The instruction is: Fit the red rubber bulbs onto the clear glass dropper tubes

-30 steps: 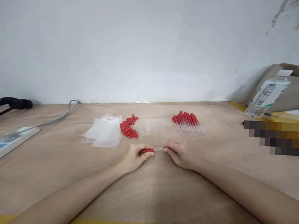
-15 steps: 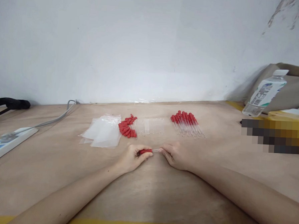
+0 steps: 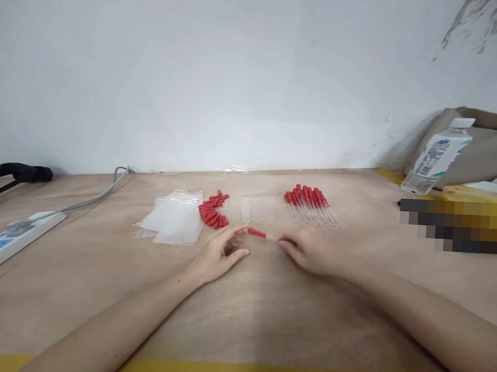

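The right hand's (image 3: 306, 249) fingers are pinching a slender red-and-clear dropper (image 3: 257, 233) by its tube end, between the two hands over the tan surface (image 3: 241, 319). The left hand (image 3: 216, 255), fingers spread, curves near the red end. Beyond, I see clustered red bulbs (image 3: 214, 211), thin clear tubes (image 3: 251, 209), fanned red-topped droppers (image 3: 310, 203) and, leftward, flat translucent bags (image 3: 178, 218).
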Available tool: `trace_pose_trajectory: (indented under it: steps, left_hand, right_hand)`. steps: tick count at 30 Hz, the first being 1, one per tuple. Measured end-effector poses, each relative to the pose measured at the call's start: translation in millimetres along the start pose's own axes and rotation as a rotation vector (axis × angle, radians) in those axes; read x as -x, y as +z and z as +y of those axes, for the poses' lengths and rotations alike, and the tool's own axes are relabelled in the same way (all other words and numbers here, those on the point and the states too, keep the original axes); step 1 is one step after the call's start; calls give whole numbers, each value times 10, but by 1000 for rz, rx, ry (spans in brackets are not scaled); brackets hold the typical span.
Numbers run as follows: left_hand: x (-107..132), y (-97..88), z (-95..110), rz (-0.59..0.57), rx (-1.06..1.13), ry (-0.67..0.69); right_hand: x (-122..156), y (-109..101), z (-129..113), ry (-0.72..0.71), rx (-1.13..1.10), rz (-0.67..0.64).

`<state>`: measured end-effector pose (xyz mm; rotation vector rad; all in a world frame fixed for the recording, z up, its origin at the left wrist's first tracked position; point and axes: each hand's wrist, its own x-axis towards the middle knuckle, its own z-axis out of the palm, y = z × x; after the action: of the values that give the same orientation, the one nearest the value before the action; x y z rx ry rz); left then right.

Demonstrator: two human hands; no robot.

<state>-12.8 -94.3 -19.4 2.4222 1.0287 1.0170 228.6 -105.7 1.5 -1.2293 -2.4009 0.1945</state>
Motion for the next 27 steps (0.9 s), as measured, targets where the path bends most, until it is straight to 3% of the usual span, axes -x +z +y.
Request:
trace_pose_trajectory:
  steps: [2, 5, 10, 17, 22, 27]
  left_hand:
    - [5, -15, 12, -21, -71, 68]
    - [-2, -16, 34, -119, -130, 86]
    - [-28, 3, 24, -186, -139, 60]
    - [-28, 10, -2, -184, -123, 58]
    - [-33, 17, -10, -198, -126, 56]
    - [-28, 20, -11, -196, -127, 65]
  right_hand:
    - [-67, -113, 145, 214, -105, 9]
    - [-219, -215, 393, 510, -148, 159]
    - [-424, -169, 591, 769, 42, 266]
    - [-458, 0, 602, 752, 121, 276]
    - [-447, 25, 625, 769, 176, 223]
    - [-505, 41, 535, 713, 216, 252]
